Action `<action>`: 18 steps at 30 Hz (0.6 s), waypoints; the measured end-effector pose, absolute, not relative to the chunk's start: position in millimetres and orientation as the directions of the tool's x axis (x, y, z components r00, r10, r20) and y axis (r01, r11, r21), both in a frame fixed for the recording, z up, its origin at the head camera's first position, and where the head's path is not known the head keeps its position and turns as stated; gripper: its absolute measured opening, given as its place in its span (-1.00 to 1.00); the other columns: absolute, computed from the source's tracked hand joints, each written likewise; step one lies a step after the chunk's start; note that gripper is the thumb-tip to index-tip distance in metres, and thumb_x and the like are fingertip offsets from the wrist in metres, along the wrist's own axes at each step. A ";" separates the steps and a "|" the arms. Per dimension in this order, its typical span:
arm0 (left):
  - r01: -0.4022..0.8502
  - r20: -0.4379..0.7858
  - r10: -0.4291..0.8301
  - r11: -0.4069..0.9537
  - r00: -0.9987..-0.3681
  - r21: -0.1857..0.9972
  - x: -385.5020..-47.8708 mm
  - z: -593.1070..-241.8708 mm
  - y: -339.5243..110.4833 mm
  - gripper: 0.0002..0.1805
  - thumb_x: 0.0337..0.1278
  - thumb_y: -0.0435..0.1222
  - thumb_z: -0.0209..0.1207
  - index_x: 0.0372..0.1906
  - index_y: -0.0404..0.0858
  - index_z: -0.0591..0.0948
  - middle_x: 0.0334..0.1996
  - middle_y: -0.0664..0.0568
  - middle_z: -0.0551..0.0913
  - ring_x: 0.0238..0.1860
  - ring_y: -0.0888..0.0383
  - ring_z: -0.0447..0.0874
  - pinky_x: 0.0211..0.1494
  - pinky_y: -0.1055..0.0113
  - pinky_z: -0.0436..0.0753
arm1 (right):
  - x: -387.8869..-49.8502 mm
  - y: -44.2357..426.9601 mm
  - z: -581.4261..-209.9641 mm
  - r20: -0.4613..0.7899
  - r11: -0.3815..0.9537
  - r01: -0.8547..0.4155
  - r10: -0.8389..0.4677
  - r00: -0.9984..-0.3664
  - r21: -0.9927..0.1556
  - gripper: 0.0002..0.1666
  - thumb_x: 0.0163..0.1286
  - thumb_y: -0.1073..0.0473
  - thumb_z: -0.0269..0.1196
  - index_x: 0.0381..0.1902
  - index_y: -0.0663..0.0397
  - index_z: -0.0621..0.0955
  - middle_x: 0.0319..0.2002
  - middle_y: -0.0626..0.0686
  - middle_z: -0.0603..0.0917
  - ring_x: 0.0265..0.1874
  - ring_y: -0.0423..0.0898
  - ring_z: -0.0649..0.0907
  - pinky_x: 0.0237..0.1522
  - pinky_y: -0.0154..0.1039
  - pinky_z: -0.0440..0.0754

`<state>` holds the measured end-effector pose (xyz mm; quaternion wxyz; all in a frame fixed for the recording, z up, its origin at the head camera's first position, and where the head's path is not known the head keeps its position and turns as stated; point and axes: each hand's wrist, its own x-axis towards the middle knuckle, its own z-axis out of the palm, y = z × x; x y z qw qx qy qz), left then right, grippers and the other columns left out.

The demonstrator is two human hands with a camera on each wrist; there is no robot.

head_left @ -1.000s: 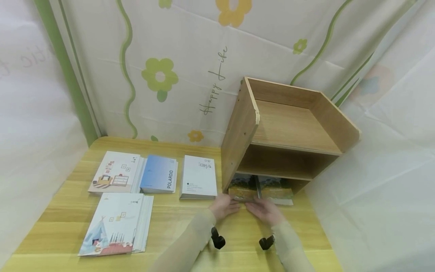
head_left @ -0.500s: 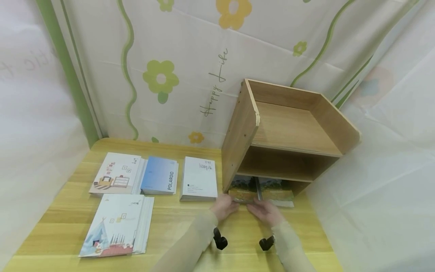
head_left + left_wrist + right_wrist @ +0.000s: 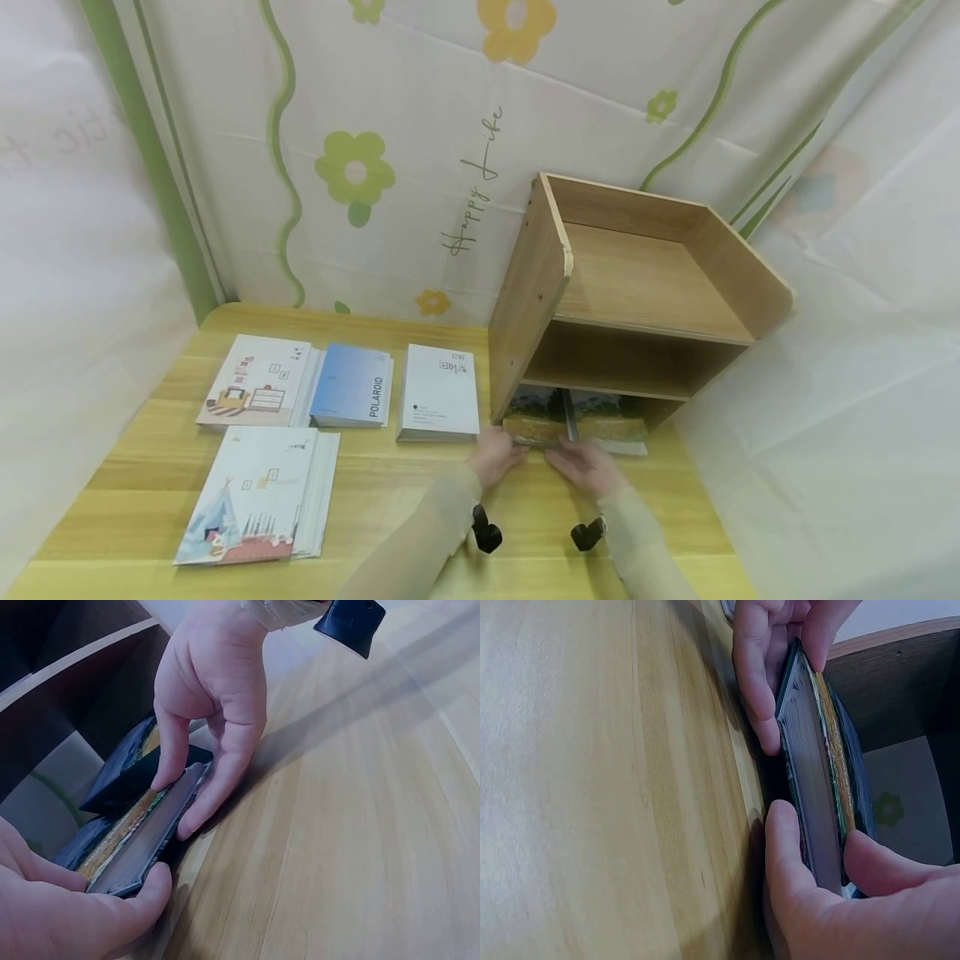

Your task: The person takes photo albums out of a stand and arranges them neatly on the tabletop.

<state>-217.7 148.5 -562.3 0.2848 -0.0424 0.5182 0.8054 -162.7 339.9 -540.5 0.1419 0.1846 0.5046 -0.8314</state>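
Observation:
In the head view, a dark album with a landscape cover (image 3: 534, 427) lies in the shelf's lowest opening. My left hand (image 3: 495, 457) pinches its near left corner and my right hand (image 3: 587, 468) its near right corner. The left wrist view has my left hand (image 3: 60, 911) at the album's closer end, thumb and fingers on opposite covers, and my right hand (image 3: 214, 682) at the far end. Page edges of the album (image 3: 817, 776) face out between my right hand (image 3: 832, 900) and left hand (image 3: 780, 645) in the right wrist view. A similar album (image 3: 611, 429) lies to its right.
The wooden shelf (image 3: 652, 275) stands at the right, against a patterned curtain (image 3: 420, 125). Left of it on the table (image 3: 390, 517) lie a white book (image 3: 438, 392), a blue POLAROID book (image 3: 351, 385) and white illustrated books (image 3: 258, 379), some stacked.

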 end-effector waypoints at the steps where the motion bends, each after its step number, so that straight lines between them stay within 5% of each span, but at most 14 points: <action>1: -0.507 -0.369 0.408 -0.309 -0.835 0.805 -217.4 -561.6 149.3 -0.51 0.45 -0.55 -0.18 0.35 -0.73 0.07 0.21 -0.55 0.34 0.10 -0.29 0.53 0.17 0.01 0.57 | -162.6 339.5 -539.8 -0.453 -0.457 0.422 -0.047 -0.890 -0.783 -0.49 0.60 0.35 -0.14 0.34 0.62 0.10 0.29 0.54 0.26 0.32 0.25 0.34 0.40 -0.02 0.18; 10: -0.477 -0.356 0.388 -0.283 -0.850 0.832 -216.2 -560.5 147.9 -0.55 0.41 -0.58 -0.14 0.29 -0.76 0.17 0.07 -0.48 0.47 0.03 -0.27 0.57 0.12 0.04 0.60 | -163.2 336.3 -538.4 -0.467 -0.461 0.432 -0.044 -0.883 -0.775 -0.41 0.61 0.33 -0.16 0.41 0.58 -0.05 0.38 0.54 0.06 0.41 0.29 0.14 0.41 -0.04 0.16; 18: -0.360 -0.283 0.369 -0.158 -0.885 0.920 -215.3 -561.7 148.8 -0.78 0.32 -0.58 0.02 -0.07 -0.73 0.53 -0.12 -0.38 0.59 -0.17 -0.18 0.62 -0.03 0.11 0.69 | -164.8 341.0 -545.1 -0.478 -0.501 0.427 -0.030 -0.878 -0.753 -0.47 0.60 0.33 -0.12 0.37 0.59 0.08 0.30 0.53 0.26 0.31 0.24 0.37 0.40 -0.06 0.19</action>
